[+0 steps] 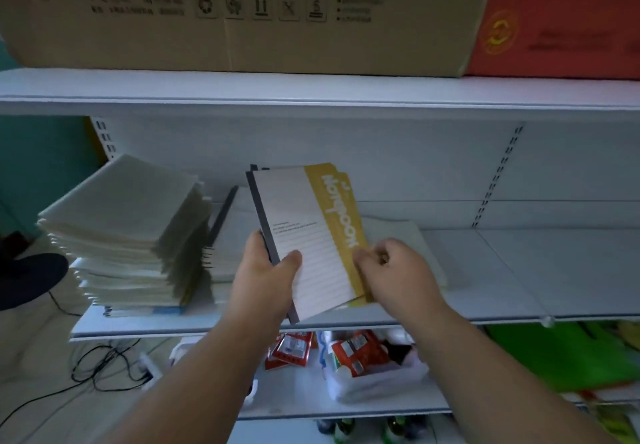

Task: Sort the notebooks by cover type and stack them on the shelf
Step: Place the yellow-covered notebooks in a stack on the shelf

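Nearest the camera, two bare forearms are reaching up toward the middle shelf, and below them a lower shelf is carrying a white tray of red packets with a tangle of black cable lying on the floor to the left. The left hand is gripping a small bundle of notebooks by the dark spine edge, thumb lying on the lined white cover and fingers curled behind, while the right hand is pinching the yellow-banded right edge of the same bundle between thumb and curled fingers. The bundle is being held tilted, just above the front of the middle shelf, with at least one more yellow cover peeking out behind the top one. Judging from this, the person is squaring or fanning the bundle to check cover types before setting it down; doing it well means keeping the left grip firm on the spines, letting the right fingers slide one cover at a time, and tapping the edges level before placing. Further back, a pale flat notebook is lying on the shelf under the right hand, a spiral-bound stack is sitting just left of the bundle, and a tall, slightly leaning pile of pale notebooks is standing at the far left. Above, a cardboard box and a red carton are resting on the top shelf
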